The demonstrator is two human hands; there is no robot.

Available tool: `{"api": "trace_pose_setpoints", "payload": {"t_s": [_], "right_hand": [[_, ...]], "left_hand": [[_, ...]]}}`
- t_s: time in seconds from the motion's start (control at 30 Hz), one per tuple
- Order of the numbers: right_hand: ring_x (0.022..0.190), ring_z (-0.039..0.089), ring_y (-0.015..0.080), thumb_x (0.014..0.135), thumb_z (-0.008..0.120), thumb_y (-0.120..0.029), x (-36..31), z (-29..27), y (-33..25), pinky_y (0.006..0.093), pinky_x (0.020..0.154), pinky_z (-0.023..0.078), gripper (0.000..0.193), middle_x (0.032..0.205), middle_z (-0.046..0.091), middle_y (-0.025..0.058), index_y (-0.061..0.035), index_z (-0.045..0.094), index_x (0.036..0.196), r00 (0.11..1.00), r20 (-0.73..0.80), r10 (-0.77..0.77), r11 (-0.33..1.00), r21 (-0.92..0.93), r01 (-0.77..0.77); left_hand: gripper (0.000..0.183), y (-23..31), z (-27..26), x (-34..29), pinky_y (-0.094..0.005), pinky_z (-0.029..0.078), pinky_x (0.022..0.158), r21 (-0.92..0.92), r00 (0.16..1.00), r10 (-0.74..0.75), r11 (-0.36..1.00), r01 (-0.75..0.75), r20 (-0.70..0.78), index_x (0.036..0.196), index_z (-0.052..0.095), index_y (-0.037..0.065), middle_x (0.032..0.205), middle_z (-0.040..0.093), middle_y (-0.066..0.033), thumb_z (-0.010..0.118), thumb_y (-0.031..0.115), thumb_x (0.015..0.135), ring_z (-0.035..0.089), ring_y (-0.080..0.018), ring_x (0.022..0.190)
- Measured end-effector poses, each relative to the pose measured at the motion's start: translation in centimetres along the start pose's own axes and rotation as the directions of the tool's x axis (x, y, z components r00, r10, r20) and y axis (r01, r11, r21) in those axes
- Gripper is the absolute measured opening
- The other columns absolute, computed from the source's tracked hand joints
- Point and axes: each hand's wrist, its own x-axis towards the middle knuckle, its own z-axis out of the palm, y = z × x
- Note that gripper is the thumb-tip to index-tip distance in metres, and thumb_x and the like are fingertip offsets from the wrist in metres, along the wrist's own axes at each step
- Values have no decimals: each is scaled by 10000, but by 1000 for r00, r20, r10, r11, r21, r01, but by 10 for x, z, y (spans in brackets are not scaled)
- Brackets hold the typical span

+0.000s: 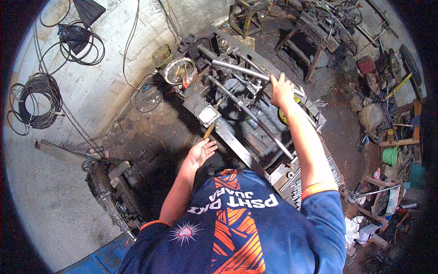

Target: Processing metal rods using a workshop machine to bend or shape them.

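Note:
My right hand (pixel 281 92) is wrapped round a long bright metal bar (pixel 242 69), which lies slanting across the far side of a large greasy metal machine (pixel 262 121). My left hand (pixel 202 153) is at the machine's near left edge, palm up with the fingers apart. Just beyond its fingertips is a wooden handle (pixel 208 132); whether they touch it I cannot tell. The handle sticks out from under a small white-topped square container (pixel 208 116). A second, darker metal rod (pixel 251 115) runs diagonally over the machine, between my hands.
A round pan (pixel 179 71) holding small items sits at the machine's far left. Coiled cables (pixel 39 106) hang on the pale wall. A metal-framed bench (pixel 310 39) stands beyond. Cluttered tools and a green container (pixel 390 156) line the right. Another greasy mechanical part (pixel 102 187) lies at left.

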Motion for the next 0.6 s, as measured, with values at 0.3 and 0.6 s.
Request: {"api": "trace_pose_setpoints", "payload": {"t_s": [0.3, 0.6], "right_hand": [[1070, 540, 323, 652, 731, -225, 4, -1, -2, 429, 877, 435, 885, 1444, 324, 179, -275, 315, 1431, 1000, -14, 2, 1000, -3, -2], [1101, 523, 321, 647, 748, -251, 0, -5, -3, 425, 893, 424, 918, 1465, 293, 180, -266, 295, 1446, 1000, 24, 1, 1000, 15, -1]], "left_hand": [[277, 2, 3, -3, -367, 495, 854, -22, 1000, -6, 1000, 6, 6, 1153, 483, 123, 1222, 601, -128, 533, 290, 937, 600, -271, 1081], [289, 2, 3, 0, -374, 496, 855, -48, 1000, -11, 999, 12, 24, 1164, 480, 120, 1202, 610, -129, 538, 291, 938, 612, -270, 1060]]}}
